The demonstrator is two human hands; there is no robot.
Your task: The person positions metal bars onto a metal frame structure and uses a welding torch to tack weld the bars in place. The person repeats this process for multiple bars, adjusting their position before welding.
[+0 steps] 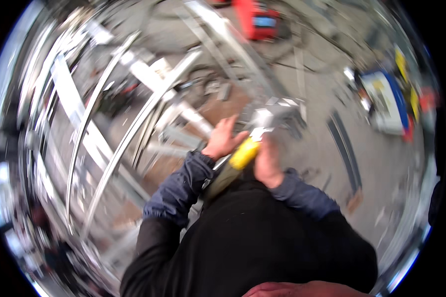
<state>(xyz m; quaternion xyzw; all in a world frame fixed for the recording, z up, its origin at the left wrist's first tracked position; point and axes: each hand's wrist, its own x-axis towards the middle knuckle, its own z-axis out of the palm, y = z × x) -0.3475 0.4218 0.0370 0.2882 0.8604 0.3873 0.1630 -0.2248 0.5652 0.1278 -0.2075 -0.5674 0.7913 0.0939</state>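
In front of my body, a bright yellow object (244, 153) slants between my two hands, its kind lost in motion blur. Just beyond it is a shiny silvery piece (263, 118), also smeared. My left hand (223, 140) is on the left of the yellow object, fingers stretched and apart, the thumb near its upper end. On the other side, my right hand (267, 161) is close against it, too blurred to show the fingers or any grip. A dark olive length (223, 180) runs below the yellow part toward my lap.
Long pale metal bars (129, 136) cross the left side. A wide metal profile (238, 44) reaches toward the far side. A red machine with a small screen (257, 22) stands far ahead. Two dark strips (344, 151) and a blue-and-white box (387, 101) are at the right.
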